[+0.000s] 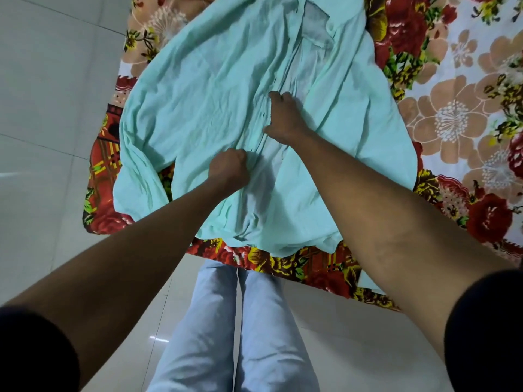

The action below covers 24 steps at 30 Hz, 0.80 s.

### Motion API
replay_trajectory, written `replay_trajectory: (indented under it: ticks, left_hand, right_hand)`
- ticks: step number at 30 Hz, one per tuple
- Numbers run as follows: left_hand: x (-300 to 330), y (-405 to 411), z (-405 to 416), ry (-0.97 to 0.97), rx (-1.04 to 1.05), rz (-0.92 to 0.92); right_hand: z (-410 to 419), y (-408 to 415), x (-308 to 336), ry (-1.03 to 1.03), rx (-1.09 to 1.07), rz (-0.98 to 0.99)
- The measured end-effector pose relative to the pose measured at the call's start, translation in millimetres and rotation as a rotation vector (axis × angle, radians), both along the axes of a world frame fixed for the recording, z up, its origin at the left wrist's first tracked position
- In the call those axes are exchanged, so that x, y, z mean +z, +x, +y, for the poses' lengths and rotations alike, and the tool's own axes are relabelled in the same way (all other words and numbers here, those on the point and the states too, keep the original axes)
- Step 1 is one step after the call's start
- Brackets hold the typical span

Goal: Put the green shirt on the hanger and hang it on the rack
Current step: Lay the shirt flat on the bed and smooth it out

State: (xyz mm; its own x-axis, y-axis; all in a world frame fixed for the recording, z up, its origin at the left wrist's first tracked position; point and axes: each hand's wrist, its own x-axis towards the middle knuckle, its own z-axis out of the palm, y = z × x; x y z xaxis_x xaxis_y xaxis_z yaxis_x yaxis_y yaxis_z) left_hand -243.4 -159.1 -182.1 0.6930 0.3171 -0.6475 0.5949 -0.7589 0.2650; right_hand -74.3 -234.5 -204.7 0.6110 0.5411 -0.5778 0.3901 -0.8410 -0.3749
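Observation:
The pale green shirt (215,89) lies spread out, front side up, on a flowered bedspread (452,114), collar at the far end and hem toward me. Its button placket runs down the middle. My left hand (229,168) is closed in a fist on the fabric at the lower part of the placket. My right hand (283,116) sits a little farther up the placket, fingers curled into the cloth there. No hanger or rack is in view.
The bed's near corner hangs over a glossy pale tiled floor (51,108) that runs along the left and bottom. My legs in light blue trousers (240,329) stand right at the bed's edge.

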Motion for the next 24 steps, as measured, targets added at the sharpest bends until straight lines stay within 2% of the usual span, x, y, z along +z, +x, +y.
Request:
replay_trajectory:
  ticks: [4, 7, 10, 17, 24]
  left_hand:
    - [2, -19, -9, -0.191, 0.125, -0.193]
    - [6, -34, -15, -0.283, 0.150, -0.105]
    - [4, -45, -18, -0.236, 0.144, 0.009]
    - [-3, -63, -24, -0.293, 0.007, 0.048]
    - [17, -3, 7, -0.053, 0.146, -0.397]
  right_hand:
    - [2, -11, 0, -0.061, 0.123, -0.078]
    - [7, -16, 12, -0.108, 0.140, -0.094]
    - [4, -27, 16, -0.070, 0.125, -0.145]
    - [-47, -76, 6, 0.059, 0.185, -0.197]
    - [-38, -39, 20, 0.141, 0.125, -0.245]
